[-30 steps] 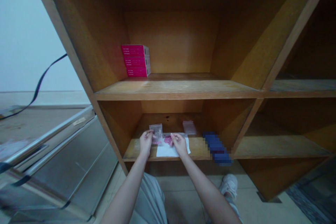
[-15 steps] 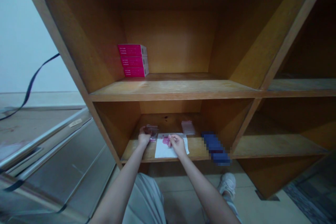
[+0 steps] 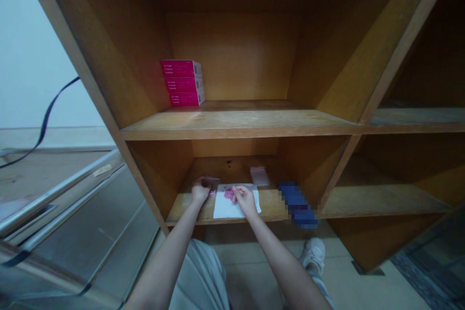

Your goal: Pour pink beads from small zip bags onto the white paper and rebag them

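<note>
On the lower shelf, my left hand [image 3: 199, 190] is closed on the left side of a small clear plastic bag [image 3: 214, 181] with some pink bits in its lower part. A white sheet of paper [image 3: 223, 210] lies to the right of it and carries a loose cluster of small pink beads [image 3: 229, 194]. My right hand [image 3: 244, 198] rests over the paper, thumb and fingertips pinched together at the right edge of the cluster. Whatever is between those fingertips is too small to make out.
Another clear plastic bag [image 3: 259, 176] lies behind the paper. A dark blue, pixelated item [image 3: 297, 206] sits at the right, past the shelf's front edge. Three stacked magenta boxes [image 3: 181, 83] stand on the upper shelf. A metal-framed panel [image 3: 101, 223] leans at the left.
My left hand has shifted slightly on the clear bag, whose top now leans over more. My right hand stays pinched at the beads. The view has moved very slightly.
</note>
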`<state>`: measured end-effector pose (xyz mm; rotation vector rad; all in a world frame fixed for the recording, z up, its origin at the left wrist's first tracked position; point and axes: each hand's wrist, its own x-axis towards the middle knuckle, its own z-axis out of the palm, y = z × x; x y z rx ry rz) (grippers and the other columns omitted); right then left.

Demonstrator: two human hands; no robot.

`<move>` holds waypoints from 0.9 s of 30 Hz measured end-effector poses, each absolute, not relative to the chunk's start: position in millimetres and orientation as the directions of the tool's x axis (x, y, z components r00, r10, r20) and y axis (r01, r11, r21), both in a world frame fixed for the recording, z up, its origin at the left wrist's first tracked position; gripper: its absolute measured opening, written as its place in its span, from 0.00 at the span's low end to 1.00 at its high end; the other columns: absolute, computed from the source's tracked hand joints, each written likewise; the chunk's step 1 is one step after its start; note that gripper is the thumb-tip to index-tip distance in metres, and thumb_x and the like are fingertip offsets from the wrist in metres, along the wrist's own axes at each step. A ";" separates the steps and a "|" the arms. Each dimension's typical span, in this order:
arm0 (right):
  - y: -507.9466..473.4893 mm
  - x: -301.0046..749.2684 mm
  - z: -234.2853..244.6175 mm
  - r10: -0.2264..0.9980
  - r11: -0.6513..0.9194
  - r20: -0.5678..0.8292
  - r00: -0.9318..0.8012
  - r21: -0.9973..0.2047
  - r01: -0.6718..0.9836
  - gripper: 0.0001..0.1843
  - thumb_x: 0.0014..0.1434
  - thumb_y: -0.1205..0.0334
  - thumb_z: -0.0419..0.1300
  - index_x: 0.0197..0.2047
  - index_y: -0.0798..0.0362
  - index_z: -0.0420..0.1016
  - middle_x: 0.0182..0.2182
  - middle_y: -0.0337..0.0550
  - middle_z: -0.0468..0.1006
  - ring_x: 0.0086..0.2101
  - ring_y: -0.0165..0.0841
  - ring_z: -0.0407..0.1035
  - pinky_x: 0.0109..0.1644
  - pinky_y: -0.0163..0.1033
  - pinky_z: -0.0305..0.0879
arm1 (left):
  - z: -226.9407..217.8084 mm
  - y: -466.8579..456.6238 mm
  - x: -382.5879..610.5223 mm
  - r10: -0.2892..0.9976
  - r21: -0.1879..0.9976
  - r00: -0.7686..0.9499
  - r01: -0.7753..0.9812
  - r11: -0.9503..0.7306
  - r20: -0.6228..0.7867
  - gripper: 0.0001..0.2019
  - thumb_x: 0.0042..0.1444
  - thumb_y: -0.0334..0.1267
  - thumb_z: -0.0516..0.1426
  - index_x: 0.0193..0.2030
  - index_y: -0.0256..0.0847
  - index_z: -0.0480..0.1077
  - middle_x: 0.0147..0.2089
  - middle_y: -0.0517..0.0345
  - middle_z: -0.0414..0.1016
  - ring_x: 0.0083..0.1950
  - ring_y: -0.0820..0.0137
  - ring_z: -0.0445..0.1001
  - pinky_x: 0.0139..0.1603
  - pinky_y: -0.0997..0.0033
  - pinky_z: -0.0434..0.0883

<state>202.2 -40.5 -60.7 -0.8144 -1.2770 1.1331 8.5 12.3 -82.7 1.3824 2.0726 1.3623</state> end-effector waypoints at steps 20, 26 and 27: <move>-39.8 198.0 -62.0 0.938 0.345 0.347 0.002 -0.932 -0.115 0.14 0.51 0.52 0.54 0.23 0.55 0.67 0.13 0.33 0.65 0.16 0.25 0.60 0.21 0.30 0.56 | -75.2 -9.2 17.0 0.860 0.630 -0.342 0.776 0.030 0.380 0.10 0.48 0.33 0.52 0.34 0.35 0.73 0.39 0.47 0.74 0.43 0.64 0.71 0.45 0.70 0.65; -34.6 203.0 -46.9 0.924 0.380 0.379 0.053 -0.925 -0.014 0.16 0.54 0.51 0.49 0.28 0.55 0.67 0.17 0.37 0.69 0.20 0.28 0.64 0.26 0.32 0.61 | -75.4 -9.8 16.2 0.863 0.616 -0.333 0.787 0.033 0.379 0.12 0.49 0.32 0.49 0.34 0.36 0.73 0.41 0.48 0.73 0.43 0.66 0.71 0.47 0.70 0.65; -31.2 207.3 -43.3 0.913 0.396 0.398 0.091 -0.917 0.047 0.16 0.55 0.51 0.48 0.31 0.55 0.67 0.21 0.40 0.72 0.23 0.30 0.66 0.29 0.34 0.62 | -75.9 -9.6 15.9 0.865 0.614 -0.330 0.789 0.034 0.377 0.12 0.49 0.32 0.49 0.34 0.36 0.73 0.41 0.48 0.73 0.43 0.66 0.71 0.47 0.71 0.65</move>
